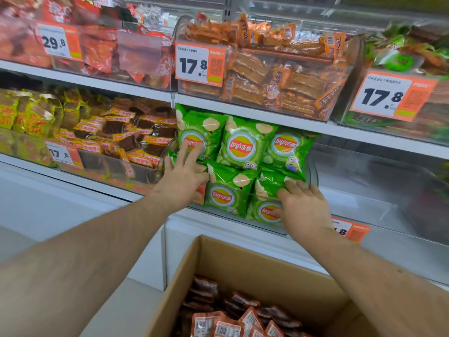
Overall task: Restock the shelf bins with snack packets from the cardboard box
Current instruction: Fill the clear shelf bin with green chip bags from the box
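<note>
Several green chip bags [240,147] fill a clear shelf bin [312,166] at the middle of the lower shelf. My left hand [184,171] lies with straight fingers against the bags at the bin's left side. My right hand [301,205] rests with its fingers on the lower right bags [267,190] over the bin's front wall. Below, an open cardboard box [243,261] holds several small red-brown snack packets [233,317]. Neither hand holds a packet.
Neighbouring clear bins hold yellow and brown packets [116,132] at left, orange packets [272,76] above, and red packets [102,47] at upper left. Price tags [199,63] hang on the bin fronts. The bin to the right [379,186] looks see-through and blurred.
</note>
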The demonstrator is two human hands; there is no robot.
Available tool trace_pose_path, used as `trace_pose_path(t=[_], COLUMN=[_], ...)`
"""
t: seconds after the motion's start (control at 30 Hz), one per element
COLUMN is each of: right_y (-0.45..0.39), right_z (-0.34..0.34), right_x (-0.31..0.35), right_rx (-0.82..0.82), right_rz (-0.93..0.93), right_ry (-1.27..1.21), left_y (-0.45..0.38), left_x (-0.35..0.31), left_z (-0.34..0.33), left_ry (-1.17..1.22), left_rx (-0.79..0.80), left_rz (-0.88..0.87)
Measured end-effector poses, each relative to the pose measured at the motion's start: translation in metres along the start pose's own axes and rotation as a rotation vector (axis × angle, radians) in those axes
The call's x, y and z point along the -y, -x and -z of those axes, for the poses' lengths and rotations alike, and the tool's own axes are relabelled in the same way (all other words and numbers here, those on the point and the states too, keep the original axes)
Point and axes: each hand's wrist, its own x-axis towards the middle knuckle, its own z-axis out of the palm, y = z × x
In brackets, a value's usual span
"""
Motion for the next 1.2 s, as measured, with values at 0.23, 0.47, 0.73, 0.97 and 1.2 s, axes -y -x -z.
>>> trace_pose_path(t=[0.23, 0.47, 0.73, 0.97, 1.2], right_y=[0.004, 0.008, -0.032, -0.048, -0.036], right_z=[0.001, 0.01, 0.037, 0.027, 0.045], right_x=[0.003, 0.0, 0.03, 0.027, 0.021], right_rx=[0.003, -0.195, -0.084, 0.131, 0.131], right_rz=[-0.012, -0.014, -0.001, 0.013, 0.045], right_ry=[0.031, -0.109, -0.28, -0.262, -0.284], left_y=[-0.004, 0.012, -0.024, -0.04, -0.03], left_x=[0.004, 0.012, -0.026, -0.024, -0.035], left_z=[0.0, 0.0, 0.024, 0.027, 0.039], left_ry=[0.007, 0.162, 0.194, 0.16, 0.183], left_rx=[0.02, -0.214, -0.222, -0.077, -0.102], left_rz=[-0.006, -0.056, 0.081, 0.109, 0.144])
